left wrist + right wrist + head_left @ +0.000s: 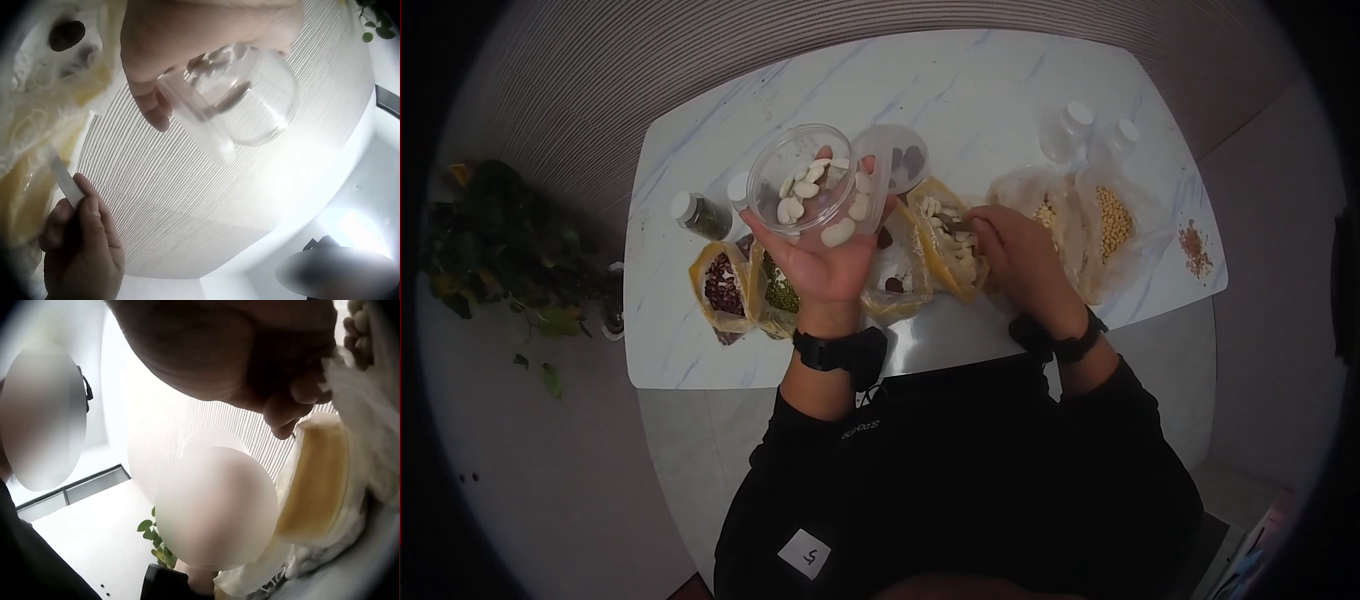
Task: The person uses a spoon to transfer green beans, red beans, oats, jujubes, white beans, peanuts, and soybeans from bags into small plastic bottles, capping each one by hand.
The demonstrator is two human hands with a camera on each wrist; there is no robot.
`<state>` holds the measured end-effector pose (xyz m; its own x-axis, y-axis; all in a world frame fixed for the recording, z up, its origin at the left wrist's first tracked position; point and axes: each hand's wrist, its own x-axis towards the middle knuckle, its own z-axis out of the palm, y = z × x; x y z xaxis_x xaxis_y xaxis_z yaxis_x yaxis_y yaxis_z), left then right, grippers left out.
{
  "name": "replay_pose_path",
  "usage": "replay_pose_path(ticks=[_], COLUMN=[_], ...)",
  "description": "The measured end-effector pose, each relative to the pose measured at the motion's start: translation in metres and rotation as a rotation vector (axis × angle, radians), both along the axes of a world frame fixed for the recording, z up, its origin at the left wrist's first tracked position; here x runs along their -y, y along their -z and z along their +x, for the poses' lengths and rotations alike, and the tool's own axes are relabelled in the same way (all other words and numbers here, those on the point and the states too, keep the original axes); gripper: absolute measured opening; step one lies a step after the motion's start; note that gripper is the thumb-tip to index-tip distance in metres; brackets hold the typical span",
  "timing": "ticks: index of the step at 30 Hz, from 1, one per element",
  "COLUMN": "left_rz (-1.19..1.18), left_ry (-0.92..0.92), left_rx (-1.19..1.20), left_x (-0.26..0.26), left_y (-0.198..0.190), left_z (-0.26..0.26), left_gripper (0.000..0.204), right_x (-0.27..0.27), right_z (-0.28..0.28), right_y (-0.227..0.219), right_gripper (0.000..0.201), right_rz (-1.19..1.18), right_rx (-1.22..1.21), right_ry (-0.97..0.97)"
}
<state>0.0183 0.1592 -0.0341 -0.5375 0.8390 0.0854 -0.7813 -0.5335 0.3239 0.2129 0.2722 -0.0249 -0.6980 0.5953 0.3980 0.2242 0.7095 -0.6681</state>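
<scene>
My left hand (825, 268), palm up, holds a clear round container (772, 160) with flat white beans (805, 188) in it. A clear lid-like piece (880, 190) stands against its side by my fingers; the left wrist view shows this piece (197, 119) beside the clear container (272, 103). My right hand (1028, 265) pinches a short tool (960, 226) over an open yellow-edged bag (965, 268) of white beans. In the left wrist view the tool (65, 178) looks pale and flat, its far end by the bags. The right wrist view shows my right hand (250, 356) beside a bag (315, 481).
Bags of red beans (723, 287), green beans (780, 290) and dark pieces (895, 284) stand to the left; a bag of yellow beans (1114, 225) to the right. Jars (705, 217), (1067, 132) stand farther back, with a round lid (905, 160). Small grains (1195, 250) lie at the right edge.
</scene>
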Motion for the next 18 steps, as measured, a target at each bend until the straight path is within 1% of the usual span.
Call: replay_pose_path(ticks=[1, 3, 4, 6, 7, 9, 10, 12, 13, 14, 15, 16, 18], left_rz=[0.026, -0.001, -0.025, -0.026, -0.026, -0.014, -0.001, -0.01, -0.019, -0.018, -0.074, -0.131, -0.121], left_ry=[0.017, 0.002, -0.012, -0.012, -0.013, -0.006, -0.002, 0.001, 0.003, 0.002, -0.049, -0.1, -0.097], left_rx=[0.015, -0.001, -0.016, -0.01, -0.004, 0.017, 0.039, 0.044, 0.051, 0.05, -0.013, -0.076, -0.101], left_x=[0.0, -0.001, -0.001, -0.001, -0.002, -0.002, -0.003, -0.002, -0.002, -0.004, -0.006, -0.007, -0.008], left_y=[0.0, -0.001, -0.002, -0.001, -0.001, 0.0, 0.0, -0.001, -0.002, -0.002, -0.002, -0.002, 0.002], left_z=[0.0, 0.002, 0.002, 0.003, 0.003, 0.002, 0.002, 0.003, 0.004, 0.004, 0.005, 0.006, 0.007], left_gripper=[0.102, 0.103, 0.103, 0.103, 0.104, 0.102, 0.101, 0.101, 0.101, 0.101, 0.101, 0.101, 0.099], right_x=[-0.002, -0.003, -0.005, -0.009, -0.013, -0.023, -0.026, -0.032, -0.034, -0.036, -0.037, -0.036, -0.033], right_z=[0.001, 0.003, 0.005, 0.008, 0.011, 0.018, 0.021, 0.025, 0.028, 0.03, 0.032, 0.032, 0.03], right_y=[-0.002, -0.006, -0.007, -0.008, -0.008, -0.008, -0.009, -0.01, -0.012, -0.015, -0.02, -0.025, -0.038], right_gripper=[0.017, 0.019, 0.019, 0.023, 0.023, 0.024, 0.024, 0.024, 0.024, 0.025, 0.025, 0.025, 0.027], right_rz=[0.0, -0.446, -0.45, -0.775, -0.776, -0.949, -0.949, -1.006, -1.004, -1.043, -1.081, -1.081, -1.057], right_rx=[-0.002, 0.102, 0.103, -0.016, -0.018, -0.122, -0.123, -0.247, -0.247, -0.316, -0.384, -0.384, -0.524], right_ry=[0.002, -0.006, -0.005, 0.045, 0.047, 0.065, 0.066, 0.087, 0.086, 0.04, -0.007, -0.008, -0.067])
